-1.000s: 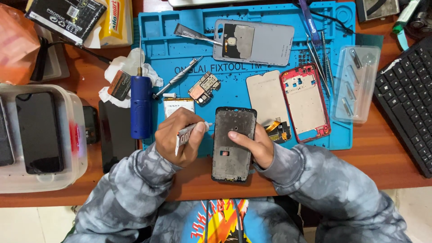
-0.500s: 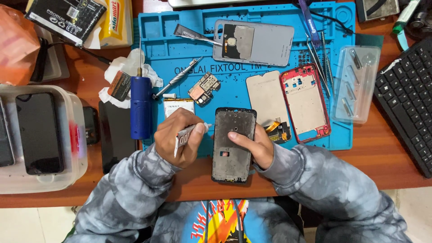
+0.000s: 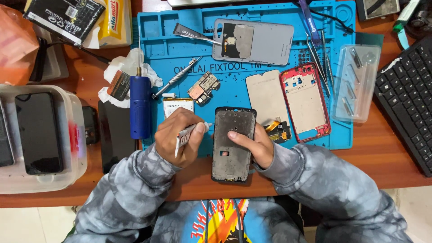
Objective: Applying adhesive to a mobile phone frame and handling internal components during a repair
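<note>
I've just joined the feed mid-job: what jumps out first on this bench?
Front and centre, the right hand pins a dark gutted phone frame on the near edge of the blue repair mat, while the left hand holds a small white tube with its tip toward the frame's left edge. Behind, on the mat, lie a red phone frame at right and a grey back cover at top.

Reddish-brown wooden desk (image 3: 391, 157), pretty cluttered, blue work mat (image 3: 180, 54) on top. Pale tiled floor (image 3: 27, 225) below. Bright even light.
</note>
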